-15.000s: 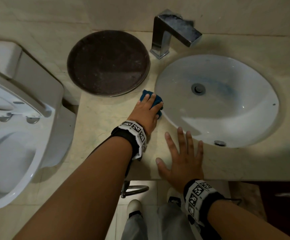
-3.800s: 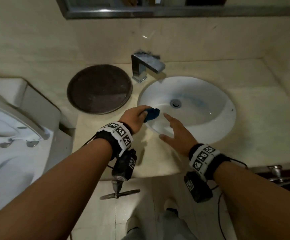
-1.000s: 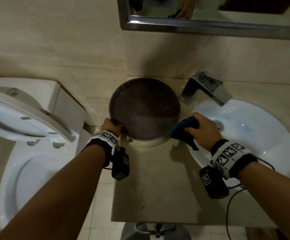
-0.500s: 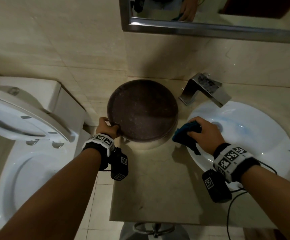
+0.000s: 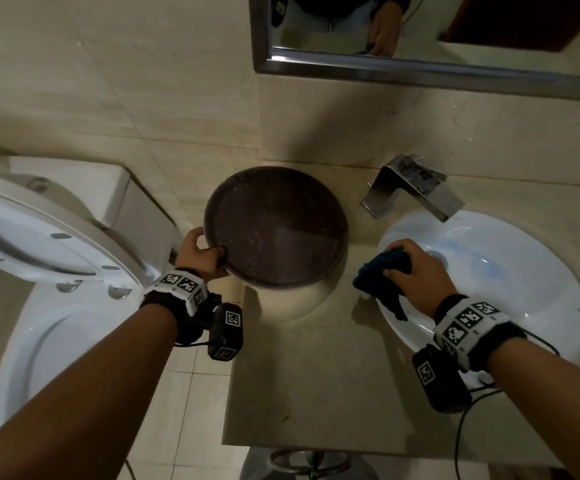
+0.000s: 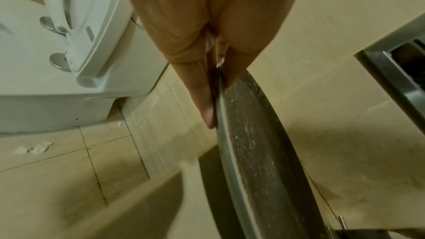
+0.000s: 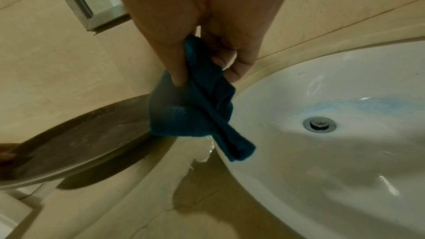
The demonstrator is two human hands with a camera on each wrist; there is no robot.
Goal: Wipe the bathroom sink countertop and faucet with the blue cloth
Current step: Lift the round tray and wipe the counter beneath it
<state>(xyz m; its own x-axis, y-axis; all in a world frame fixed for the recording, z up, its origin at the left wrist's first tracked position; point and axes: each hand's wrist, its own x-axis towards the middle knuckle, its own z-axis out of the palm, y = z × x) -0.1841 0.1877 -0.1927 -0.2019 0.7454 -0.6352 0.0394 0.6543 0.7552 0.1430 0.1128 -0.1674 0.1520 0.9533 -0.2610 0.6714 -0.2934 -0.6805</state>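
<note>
Left hand (image 5: 200, 256) fingers pinch the brown tray (image 5: 276, 226) rim, tilting it off the desk (image 5: 316, 375). Right hand (image 5: 416, 275) fingers clutch the blue cloth (image 5: 378, 275) at the sink (image 5: 524, 289) rim, right of the tray.

My head camera looks steeply down on the counter (image 5: 302, 375). Each wrist camera peers close along my fingers; both share the brown tray (image 6: 260, 152) with the head view.

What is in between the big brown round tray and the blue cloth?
Nothing but bare beige countertop, partly wet, separates the round brown tray from the blue cloth; the head view shows it.
</note>
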